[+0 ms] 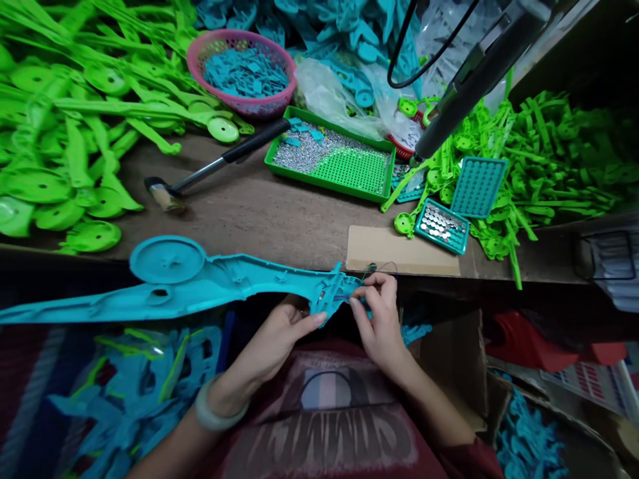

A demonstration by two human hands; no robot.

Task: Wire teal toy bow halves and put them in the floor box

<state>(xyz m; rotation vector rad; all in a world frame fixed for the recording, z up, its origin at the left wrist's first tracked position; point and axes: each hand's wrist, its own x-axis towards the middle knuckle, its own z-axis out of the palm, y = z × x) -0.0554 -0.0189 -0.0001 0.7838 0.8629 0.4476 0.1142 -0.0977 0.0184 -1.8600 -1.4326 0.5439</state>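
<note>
A long blue plastic toy shell half (264, 278) with a round disc lies across the front of the bench, its hollow side facing up. My left hand (272, 339) is closed around its right part, thumb on top at the crosspiece. At the shell's right end my right hand (382, 322) is closed in a pinch on thin wires (342, 297), which run into the hollow. A small dark green component (372, 267) on a looping wire sticks up just beyond my right fingers. The exact spot gripped is partly hidden by the fingertips.
A hammer (200, 174) lies beyond the shell. Behind are a green tray of screws (329, 187), a pink basket (239, 103) and piled green parts (74, 113). An electric screwdriver (464, 93) hangs at right above a small box of metal discs (442, 226). Cardboard (399, 249) lies at the edge.
</note>
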